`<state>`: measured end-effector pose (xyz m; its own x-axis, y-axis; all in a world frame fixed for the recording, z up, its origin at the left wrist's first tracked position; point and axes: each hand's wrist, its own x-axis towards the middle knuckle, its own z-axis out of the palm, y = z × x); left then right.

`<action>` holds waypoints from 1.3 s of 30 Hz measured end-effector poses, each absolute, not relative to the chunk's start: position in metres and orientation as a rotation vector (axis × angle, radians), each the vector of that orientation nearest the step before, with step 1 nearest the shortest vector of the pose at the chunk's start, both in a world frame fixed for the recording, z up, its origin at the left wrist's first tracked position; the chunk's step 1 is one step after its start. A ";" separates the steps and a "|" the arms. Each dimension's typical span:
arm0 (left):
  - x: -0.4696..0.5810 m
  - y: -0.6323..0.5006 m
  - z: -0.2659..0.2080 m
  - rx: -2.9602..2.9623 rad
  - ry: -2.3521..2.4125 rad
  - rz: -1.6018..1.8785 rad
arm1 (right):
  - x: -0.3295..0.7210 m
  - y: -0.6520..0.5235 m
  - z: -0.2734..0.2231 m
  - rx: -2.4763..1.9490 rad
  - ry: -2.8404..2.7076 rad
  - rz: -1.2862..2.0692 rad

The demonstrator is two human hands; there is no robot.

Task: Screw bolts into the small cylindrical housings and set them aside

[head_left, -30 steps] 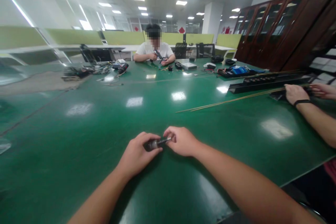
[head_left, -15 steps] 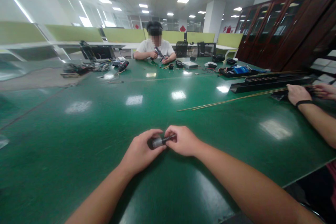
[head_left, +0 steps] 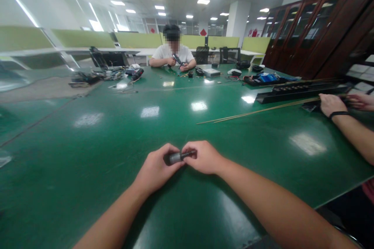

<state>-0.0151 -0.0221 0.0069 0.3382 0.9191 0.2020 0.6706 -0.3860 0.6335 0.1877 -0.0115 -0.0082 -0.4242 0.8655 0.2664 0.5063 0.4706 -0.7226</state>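
Observation:
Close in front of me, low over the green table (head_left: 122, 140), I hold a small dark cylindrical part (head_left: 175, 158) with a grey band and a thin, ridged shaft (head_left: 187, 155). My left hand (head_left: 156, 165) is curled around the cylinder's thick end, thumb below and fingers above. The shaft points right, where my right hand (head_left: 204, 157) pinches it between thumb and fingers. Both hands' fingertips nearly meet around the part. Its exact kind is too small and blurred to tell.
Thin brass-coloured rods (head_left: 251, 113) run toward a co-worker's hands (head_left: 333, 105) at right, beside a black channel (head_left: 280, 95). Across the table, another person (head_left: 172, 52) handles a dark tool. A power drill (head_left: 137, 74) and electronic parts lie at far left; a blue-filled tray (head_left: 267, 78) sits far right.
My left fingers have closed in slightly over the cylinder, and my right fingertips have shifted a little along the shaft. The part stays in nearly the same place.

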 end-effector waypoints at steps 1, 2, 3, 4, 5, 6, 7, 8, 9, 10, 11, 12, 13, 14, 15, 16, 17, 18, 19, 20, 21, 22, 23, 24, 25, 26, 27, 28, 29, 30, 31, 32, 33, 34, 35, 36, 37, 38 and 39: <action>-0.015 -0.022 0.007 2.161 1.397 0.756 | 0.188 -0.011 -0.008 -1.134 -2.091 0.737; -0.015 -0.023 0.007 2.155 1.401 0.754 | 0.188 -0.011 -0.008 -1.134 -2.090 0.736; -0.015 -0.023 0.007 2.152 1.405 0.751 | 0.188 -0.011 -0.008 -1.135 -2.090 0.736; -0.015 -0.023 0.008 2.151 1.407 0.746 | 0.188 -0.011 -0.008 -1.136 -2.091 0.736; -0.015 -0.023 0.008 2.152 1.407 0.741 | 0.188 -0.011 -0.008 -1.138 -2.093 0.735; -0.015 -0.023 0.008 2.154 1.408 0.738 | 0.188 -0.011 -0.007 -1.140 -2.096 0.736; -0.015 -0.023 0.008 2.157 1.406 0.738 | 0.188 -0.011 -0.007 -1.142 -2.098 0.736; -0.015 -0.022 0.008 2.158 1.403 0.739 | 0.188 -0.011 -0.007 -1.143 -2.098 0.736; -0.015 -0.022 0.008 2.159 1.401 0.742 | 0.188 -0.011 -0.007 -1.141 -2.097 0.735; -0.015 -0.022 0.008 2.158 1.402 0.747 | 0.188 -0.011 -0.007 -1.140 -2.094 0.729; -0.015 -0.021 0.008 2.157 1.407 0.753 | 0.188 -0.011 -0.007 -1.139 -2.092 0.721; -0.015 -0.021 0.008 2.155 1.416 0.762 | 0.188 -0.011 -0.007 -1.143 -2.088 0.713; -0.016 -0.021 0.008 2.152 1.428 0.770 | 0.188 -0.010 -0.006 -1.148 -2.085 0.707; -0.016 -0.021 0.008 2.151 1.439 0.777 | 0.188 -0.010 -0.006 -1.156 -2.083 0.702; -0.016 -0.021 0.009 2.151 1.448 0.782 | 0.188 -0.010 -0.006 -1.165 -2.081 0.700; -0.016 -0.021 0.009 2.152 1.453 0.786 | 0.188 -0.009 -0.006 -1.171 -2.081 0.700; -0.016 -0.021 0.009 2.156 1.455 0.788 | 0.189 -0.009 -0.006 -1.173 -2.081 0.701; -0.016 -0.020 0.009 2.162 1.454 0.792 | 0.189 -0.009 -0.006 -1.175 -2.080 0.701; -0.016 -0.020 0.009 2.168 1.451 0.794 | 0.189 -0.009 -0.005 -1.176 -2.078 0.704; -0.016 -0.020 0.009 2.173 1.448 0.798 | 0.189 -0.009 -0.005 -1.176 -2.076 0.707; -0.016 -0.020 0.009 2.176 1.447 0.798 | 0.190 -0.009 -0.005 -1.175 -2.074 0.710; -0.016 -0.020 0.009 2.178 1.448 0.799 | 0.190 -0.009 -0.005 -1.172 -2.073 0.711; -0.015 -0.020 0.008 2.178 1.450 0.801 | 0.190 -0.009 -0.005 -1.167 -2.073 0.711; -0.015 -0.020 0.008 2.176 1.452 0.801 | 0.190 -0.009 -0.005 -1.161 -2.074 0.709; -0.015 -0.020 0.008 2.175 1.451 0.799 | 0.190 -0.009 -0.005 -1.157 -2.076 0.706; -0.015 -0.020 0.008 2.174 1.449 0.796 | 0.190 -0.009 -0.005 -1.155 -2.079 0.702; -0.015 -0.021 0.008 2.175 1.447 0.792 | 0.190 -0.009 -0.006 -1.155 -2.080 0.700; -0.015 -0.021 0.008 2.175 1.446 0.789 | 0.190 -0.009 -0.006 -1.156 -2.082 0.699; -0.015 -0.021 0.008 2.177 1.447 0.787 | 0.190 -0.009 -0.007 -1.157 -2.082 0.699; -0.015 -0.021 0.008 2.179 1.451 0.787 | 0.190 -0.009 -0.007 -1.157 -2.082 0.702; -0.014 -0.021 0.009 2.182 1.455 0.790 | 0.190 -0.009 -0.007 -1.157 -2.081 0.706; -0.014 -0.021 0.009 2.184 1.458 0.793 | 0.190 -0.009 -0.007 -1.158 -2.081 0.709; -0.014 -0.021 0.009 2.186 1.458 0.797 | 0.190 -0.009 -0.007 -1.160 -2.079 0.711; -0.014 -0.022 0.009 2.186 1.458 0.803 | 0.190 -0.009 -0.007 -1.163 -2.078 0.711; -0.014 -0.021 0.009 2.185 1.456 0.811 | 0.190 -0.009 -0.007 -1.165 -2.076 0.711; -0.014 -0.021 0.009 2.184 1.454 0.817 | 0.190 -0.009 -0.007 -1.165 -2.074 0.710; -0.015 -0.021 0.009 2.183 1.451 0.822 | 0.190 -0.009 -0.007 -1.165 -2.072 0.708; -0.015 -0.021 0.009 2.182 1.449 0.825 | 0.190 -0.009 -0.006 -1.163 -2.070 0.709; -0.015 -0.021 0.009 2.181 1.447 0.825 | 0.190 -0.010 -0.006 -1.162 -2.069 0.709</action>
<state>-0.0153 -0.0208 0.0085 0.2921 0.9216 0.2556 0.6891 -0.3881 0.6120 0.1897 -0.0095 -0.0060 -0.3936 0.8771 0.2754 0.5234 0.4601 -0.7172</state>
